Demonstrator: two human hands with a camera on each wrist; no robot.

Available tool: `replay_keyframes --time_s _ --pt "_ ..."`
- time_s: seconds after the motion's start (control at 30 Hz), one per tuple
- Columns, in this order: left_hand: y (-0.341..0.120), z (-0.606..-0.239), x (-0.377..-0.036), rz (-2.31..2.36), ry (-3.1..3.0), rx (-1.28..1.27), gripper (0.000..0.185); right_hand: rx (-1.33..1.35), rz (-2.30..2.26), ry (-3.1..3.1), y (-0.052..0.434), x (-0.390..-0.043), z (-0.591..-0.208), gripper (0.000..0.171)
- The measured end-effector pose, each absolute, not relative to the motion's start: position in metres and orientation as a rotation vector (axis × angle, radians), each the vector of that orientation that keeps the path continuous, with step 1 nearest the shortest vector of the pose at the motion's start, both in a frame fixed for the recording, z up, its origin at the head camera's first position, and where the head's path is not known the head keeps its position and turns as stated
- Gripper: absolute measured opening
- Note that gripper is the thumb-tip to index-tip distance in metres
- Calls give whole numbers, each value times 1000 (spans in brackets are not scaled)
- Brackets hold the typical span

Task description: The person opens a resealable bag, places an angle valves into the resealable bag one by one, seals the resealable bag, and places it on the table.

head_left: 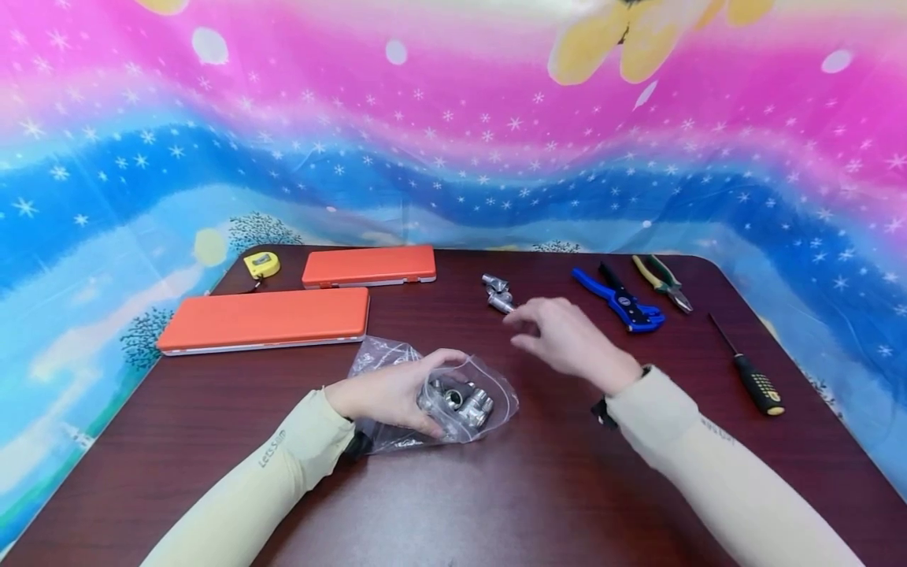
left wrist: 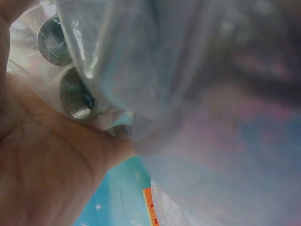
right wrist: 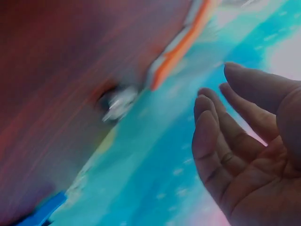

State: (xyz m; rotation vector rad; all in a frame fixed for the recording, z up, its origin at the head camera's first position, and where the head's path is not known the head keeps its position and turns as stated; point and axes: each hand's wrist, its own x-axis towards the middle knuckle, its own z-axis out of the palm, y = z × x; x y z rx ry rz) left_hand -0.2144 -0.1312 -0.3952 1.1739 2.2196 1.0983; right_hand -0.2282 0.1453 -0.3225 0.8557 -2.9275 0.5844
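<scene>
A dark reddish-brown wood-grain counter [head_left: 496,504] with rounded far corners fills the near and middle ground. Behind it and round both sides hangs a bright printed cloth [head_left: 453,142]: pink across the top, a deep blue wavy band below it, pale blue and white lower down, all scattered with white stars and snowflakes. Yellow petals [head_left: 638,39] show at the top right, small dark trees [head_left: 258,230] along the far left edge. The light is even and bright.

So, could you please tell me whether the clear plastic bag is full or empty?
Partly full: the plastic bag shows several metal fittings inside, gripped by the left hand.
</scene>
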Motion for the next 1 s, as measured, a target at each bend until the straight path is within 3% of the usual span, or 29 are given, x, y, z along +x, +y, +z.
replay_keyframes --time_s 0.2,0.4,1.0 --pt "-132 -394 -214 1090 2211 1200 96 915 383 -2979 156 -289 -340 51" --pt "-132 -394 -215 1083 2214 1200 95 1097 122 -3010 149 -328 -353 62" --pt "-133 -392 -214 1081 2211 1142 97 1026 53 -3181 134 -352 -353 45"
